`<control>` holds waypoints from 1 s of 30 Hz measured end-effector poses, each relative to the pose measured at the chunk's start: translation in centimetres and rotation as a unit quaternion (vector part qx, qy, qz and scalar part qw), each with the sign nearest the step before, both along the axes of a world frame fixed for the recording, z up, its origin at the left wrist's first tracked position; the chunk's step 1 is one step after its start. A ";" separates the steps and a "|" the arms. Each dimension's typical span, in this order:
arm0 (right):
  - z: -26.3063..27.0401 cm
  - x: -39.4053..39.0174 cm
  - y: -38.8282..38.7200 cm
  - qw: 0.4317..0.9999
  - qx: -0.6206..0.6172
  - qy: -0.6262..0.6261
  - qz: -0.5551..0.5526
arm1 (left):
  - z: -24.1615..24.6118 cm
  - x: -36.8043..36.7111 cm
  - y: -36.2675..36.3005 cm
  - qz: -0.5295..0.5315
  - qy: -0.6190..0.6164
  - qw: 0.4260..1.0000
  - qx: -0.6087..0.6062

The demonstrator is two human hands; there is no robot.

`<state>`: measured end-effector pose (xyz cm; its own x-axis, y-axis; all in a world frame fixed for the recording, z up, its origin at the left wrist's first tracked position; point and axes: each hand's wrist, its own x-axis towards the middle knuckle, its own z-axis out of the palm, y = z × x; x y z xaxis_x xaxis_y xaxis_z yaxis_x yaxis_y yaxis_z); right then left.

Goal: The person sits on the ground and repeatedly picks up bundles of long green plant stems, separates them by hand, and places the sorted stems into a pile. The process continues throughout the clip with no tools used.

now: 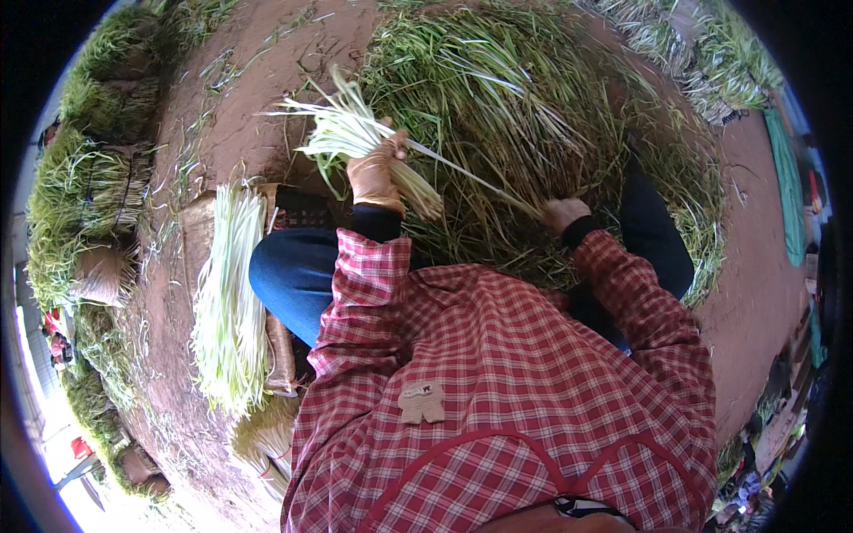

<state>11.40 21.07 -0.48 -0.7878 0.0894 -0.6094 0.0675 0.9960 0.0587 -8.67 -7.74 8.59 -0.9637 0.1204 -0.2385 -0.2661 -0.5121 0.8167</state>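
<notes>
My left hand (376, 170) grips a bunch of pale green-white stalks (340, 130), their leafy tips fanned to the upper left and their cut-looking ends toward the lower right. From that bunch a single long pale stalk (473, 174) runs down to my right hand (565, 213), whose fingers are closed at its lower end. Both hands are over a large heap of green leafy stalks (460, 86) on the ground between my legs. Lighter, straighter stalks (533, 120) lie on top of the heap.
Left of my knee, a long pile of cleaned pale stalks (230, 300) lies on brown sheeting (281, 360). Tied bundles (263, 446) sit behind it. Rows of green bundles (100, 193) line the far left. More greens (713, 60) lie at upper right, near green cloth (785, 186).
</notes>
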 end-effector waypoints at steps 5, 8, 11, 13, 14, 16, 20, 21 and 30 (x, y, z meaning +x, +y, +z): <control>1.0 1.6 1.1 0.977 0.038 -0.179 -0.109 | 0.3 0.7 0.5 -0.030 -0.017 0.999 -0.002; 3.2 -1.9 -2.5 0.945 -0.226 0.183 -0.150 | -0.4 2.6 2.0 -0.082 -0.042 0.995 -0.032; 2.5 -6.4 -7.8 0.871 -0.309 0.366 -0.111 | -0.7 2.8 2.2 -0.126 -0.054 0.990 -0.019; 0.9 -7.5 -9.1 0.932 -0.177 0.302 -0.092 | -0.9 2.1 1.7 -0.145 -0.068 0.987 0.003; 0.1 -7.6 -9.1 0.897 -0.306 0.263 -0.182 | -1.1 1.7 1.3 -0.147 -0.059 0.987 -0.002; -1.4 -7.1 -8.7 0.766 -0.506 0.146 -0.369 | -1.7 1.4 1.0 -0.104 -0.063 0.993 0.003; -1.2 -5.3 -8.7 0.805 -0.469 0.272 -0.240 | -3.8 3.6 2.5 -0.124 -0.098 0.987 -0.014; -0.4 -5.1 -9.2 0.825 -0.427 0.303 -0.212 | -4.3 4.2 3.0 -0.176 -0.168 0.970 -0.003; 7.1 -5.8 -11.6 0.916 -0.237 0.268 -0.181 | -4.6 4.2 3.9 -0.157 -0.178 0.966 0.102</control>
